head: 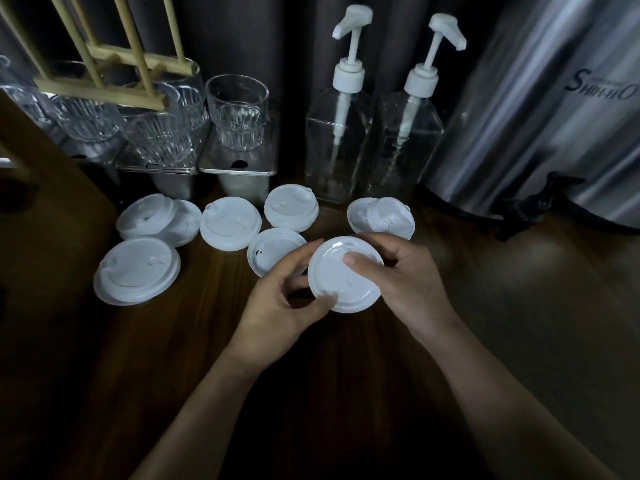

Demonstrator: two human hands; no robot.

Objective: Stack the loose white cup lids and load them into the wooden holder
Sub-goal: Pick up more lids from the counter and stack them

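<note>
While most of the white lids (230,225) lay loose on the dark table (346,368), the job looked barely begun; both hands gripped a single lid (346,289) just above the tabletop, near its middle. The left hand (284,306) pinched the near rim between thumb and curled fingers; the right hand (408,282) cupped the far side, thumb pressed on top. Some lids overlapped in pairs at left and right, though whether they were truly nested was hard to tell. The wooden holder (104,91) stood at the back left, well apart, its rods bare of lids; the glass cups (237,112) on steel trays (239,169) held nothing; two pump bottles (337,140) showed only their tubes.
</note>
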